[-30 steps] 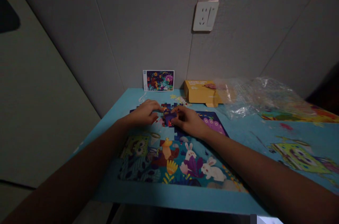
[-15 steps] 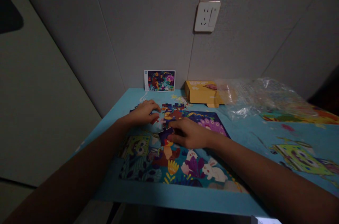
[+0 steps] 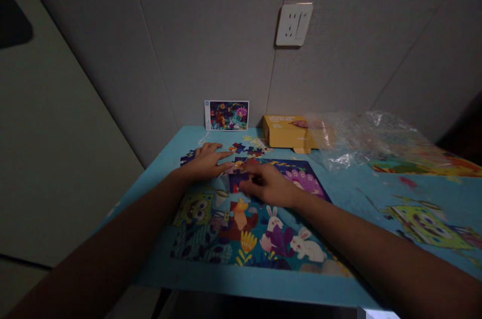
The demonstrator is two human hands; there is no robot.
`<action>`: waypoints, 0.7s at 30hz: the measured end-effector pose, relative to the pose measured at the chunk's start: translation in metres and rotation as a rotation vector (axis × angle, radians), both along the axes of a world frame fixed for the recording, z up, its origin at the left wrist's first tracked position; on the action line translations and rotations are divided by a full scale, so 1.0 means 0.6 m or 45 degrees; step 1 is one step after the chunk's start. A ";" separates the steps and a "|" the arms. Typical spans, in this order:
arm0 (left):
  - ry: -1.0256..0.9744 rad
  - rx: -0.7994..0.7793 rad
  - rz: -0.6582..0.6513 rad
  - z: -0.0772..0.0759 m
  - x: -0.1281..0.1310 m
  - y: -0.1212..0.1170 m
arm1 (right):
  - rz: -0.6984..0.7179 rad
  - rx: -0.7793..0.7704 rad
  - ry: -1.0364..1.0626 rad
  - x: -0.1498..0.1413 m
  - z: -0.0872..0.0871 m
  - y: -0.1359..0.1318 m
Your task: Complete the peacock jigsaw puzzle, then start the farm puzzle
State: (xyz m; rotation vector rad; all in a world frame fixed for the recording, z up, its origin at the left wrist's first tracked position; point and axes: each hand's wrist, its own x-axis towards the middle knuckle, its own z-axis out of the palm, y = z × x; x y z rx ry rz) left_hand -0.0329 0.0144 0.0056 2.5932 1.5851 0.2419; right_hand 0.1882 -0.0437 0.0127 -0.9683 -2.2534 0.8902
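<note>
A partly joined jigsaw puzzle [image 3: 271, 243] lies on the blue table, showing rabbits, flowers and a pink peacock tail. Between thumb and fingers of my right hand [image 3: 269, 186] is a dark purple puzzle piece [image 3: 235, 183], over the puzzle's open middle-left area. My left hand [image 3: 205, 162] rests palm down just left of it, fingers spread, its fingertips close to a piece with an orange figure [image 3: 239, 164]. Loose dark puzzle pieces [image 3: 187, 157] lie partly under and beyond my left hand, and more pieces [image 3: 255, 151] sit behind the puzzle.
A picture card [image 3: 228, 116] leans on the wall at the back. Right of it lie a yellow box [image 3: 284, 133] and a crumpled clear plastic bag [image 3: 361, 138]. A colourful sheet [image 3: 463, 164] is at the far right. The tablecloth [image 3: 422, 226] has cartoon prints.
My right hand has moved the purple piece slightly up and away from the squirrel-like figure. My left hand's fingers have spread, and the pieces at the back have shifted.
</note>
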 end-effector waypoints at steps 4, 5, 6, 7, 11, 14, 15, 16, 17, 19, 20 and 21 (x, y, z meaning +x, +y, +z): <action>-0.082 0.097 -0.206 0.012 0.006 -0.005 | -0.561 0.079 0.214 0.008 -0.015 0.029; -0.089 0.087 -0.284 0.014 0.010 -0.008 | -0.685 0.093 0.267 0.013 -0.017 0.037; -0.087 0.054 -0.351 0.015 0.016 -0.011 | -0.782 0.097 0.317 0.018 -0.018 0.044; -0.083 0.008 -0.400 0.016 0.021 -0.014 | -0.852 0.094 0.356 0.023 -0.018 0.051; -0.089 -0.092 -0.437 0.010 0.036 -0.020 | -1.000 0.075 0.378 0.035 -0.018 0.067; -0.113 -0.080 -0.416 0.008 0.039 -0.018 | -1.021 0.160 0.318 0.034 -0.013 0.064; -0.125 -0.070 -0.427 0.007 0.039 -0.017 | -1.022 0.207 0.293 0.032 -0.010 0.061; -0.138 -0.051 -0.444 0.007 0.040 -0.016 | -1.019 0.253 0.263 0.031 -0.007 0.058; -0.154 -0.020 -0.458 0.007 0.040 -0.016 | -1.009 0.293 0.225 0.029 -0.004 0.055; -0.179 0.047 -0.461 0.008 0.040 -0.015 | -0.977 0.320 0.120 0.027 -0.001 0.049; -0.190 0.073 -0.444 0.008 0.040 -0.016 | -0.956 0.300 0.058 0.027 -0.001 0.048; -0.205 0.091 -0.419 0.009 0.039 -0.016 | -0.937 0.266 0.000 0.026 -0.002 0.047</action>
